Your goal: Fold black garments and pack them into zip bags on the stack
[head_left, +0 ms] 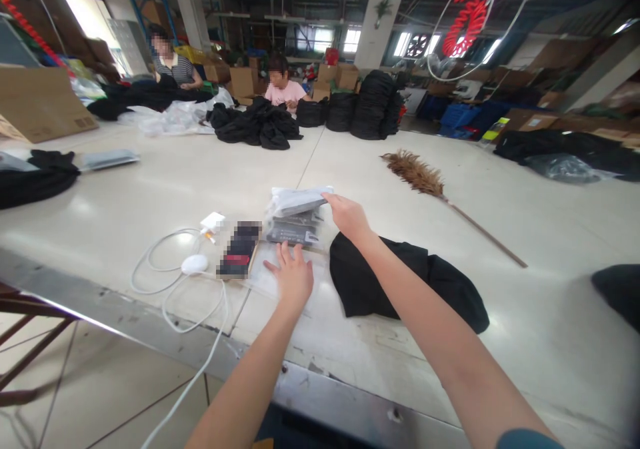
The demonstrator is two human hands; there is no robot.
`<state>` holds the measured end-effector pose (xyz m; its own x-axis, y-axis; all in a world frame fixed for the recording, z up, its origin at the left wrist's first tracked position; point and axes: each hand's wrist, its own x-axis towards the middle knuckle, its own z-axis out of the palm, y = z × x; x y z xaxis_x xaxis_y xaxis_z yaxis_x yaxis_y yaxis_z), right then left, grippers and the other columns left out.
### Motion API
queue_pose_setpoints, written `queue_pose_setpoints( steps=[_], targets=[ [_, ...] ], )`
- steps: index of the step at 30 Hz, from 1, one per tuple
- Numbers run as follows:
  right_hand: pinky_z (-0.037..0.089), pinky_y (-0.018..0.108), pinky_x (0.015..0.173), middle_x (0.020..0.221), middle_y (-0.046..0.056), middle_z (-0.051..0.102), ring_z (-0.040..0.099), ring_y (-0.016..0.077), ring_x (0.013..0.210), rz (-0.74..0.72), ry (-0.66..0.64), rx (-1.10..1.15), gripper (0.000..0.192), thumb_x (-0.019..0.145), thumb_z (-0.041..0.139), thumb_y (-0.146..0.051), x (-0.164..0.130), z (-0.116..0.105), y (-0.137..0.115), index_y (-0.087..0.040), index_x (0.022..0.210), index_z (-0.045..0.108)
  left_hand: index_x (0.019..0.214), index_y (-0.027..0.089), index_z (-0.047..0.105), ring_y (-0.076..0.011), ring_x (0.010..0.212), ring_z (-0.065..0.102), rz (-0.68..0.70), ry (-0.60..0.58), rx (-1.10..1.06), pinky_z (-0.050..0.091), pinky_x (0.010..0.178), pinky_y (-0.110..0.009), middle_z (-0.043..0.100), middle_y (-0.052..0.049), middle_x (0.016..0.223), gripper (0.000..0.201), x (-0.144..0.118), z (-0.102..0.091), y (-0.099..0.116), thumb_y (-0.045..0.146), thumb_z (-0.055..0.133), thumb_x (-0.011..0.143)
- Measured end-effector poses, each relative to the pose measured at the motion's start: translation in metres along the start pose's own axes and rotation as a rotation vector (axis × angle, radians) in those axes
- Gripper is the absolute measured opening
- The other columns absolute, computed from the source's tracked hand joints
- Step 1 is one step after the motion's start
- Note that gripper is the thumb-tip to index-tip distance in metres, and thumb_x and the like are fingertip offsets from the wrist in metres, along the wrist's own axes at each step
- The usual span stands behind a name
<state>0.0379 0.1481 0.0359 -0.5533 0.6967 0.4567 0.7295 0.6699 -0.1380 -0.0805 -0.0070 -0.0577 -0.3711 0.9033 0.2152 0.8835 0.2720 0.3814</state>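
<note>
At the middle of the table, my right hand pinches the right edge of a clear plastic packet on top of a small stack of packets with dark contents. My left hand lies with fingers spread just in front of the stack, over a flat clear plastic bag. A folded black cloth is under and beside my right forearm. Left of my left hand lies a phone.
A white charger and cable lie to the left. A feather duster rests at the right. Black cloth piles and stacks line the far side, where two people sit. A cardboard box stands far left.
</note>
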Motion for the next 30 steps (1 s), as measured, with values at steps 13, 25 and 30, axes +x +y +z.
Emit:
queue_pose_setpoints(
  steps=[13,25,30],
  targets=[
    [0.057,0.044,0.098,0.12,0.004,0.071,0.069,0.0249,0.108,0.128,0.286,-0.035,0.042,0.096,0.044,-0.017,-0.264,-0.072,0.008,-0.032,0.132,0.062,0.097,0.022,0.057,-0.0169,0.074,0.067,0.215,-0.301,-0.829,0.053,0.071,-0.03,0.07,-0.003,0.09,0.031,-0.011,-0.022,0.0,0.044,0.035,0.099],
    [0.05,0.049,0.098,0.125,0.01,0.065,0.061,0.0288,0.116,0.259,0.031,0.151,0.024,0.093,0.053,-0.029,-0.314,-0.092,0.009,-0.027,0.109,0.07,0.141,0.021,0.042,-0.0245,0.119,0.058,0.43,-0.353,-0.631,0.052,0.093,-0.037,0.052,-0.014,0.139,0.059,-0.029,0.004,0.019,0.044,0.058,0.089],
    [0.053,0.037,0.086,0.107,0.01,0.066,0.066,0.0221,0.092,0.574,0.02,0.203,0.03,0.097,0.046,-0.039,-0.268,-0.089,0.053,-0.022,0.104,0.07,0.122,0.021,0.059,-0.0247,0.119,0.057,0.522,-0.248,-0.505,0.045,0.104,-0.041,0.064,-0.01,0.125,0.035,-0.014,-0.005,0.03,0.038,0.046,0.095]
  ],
)
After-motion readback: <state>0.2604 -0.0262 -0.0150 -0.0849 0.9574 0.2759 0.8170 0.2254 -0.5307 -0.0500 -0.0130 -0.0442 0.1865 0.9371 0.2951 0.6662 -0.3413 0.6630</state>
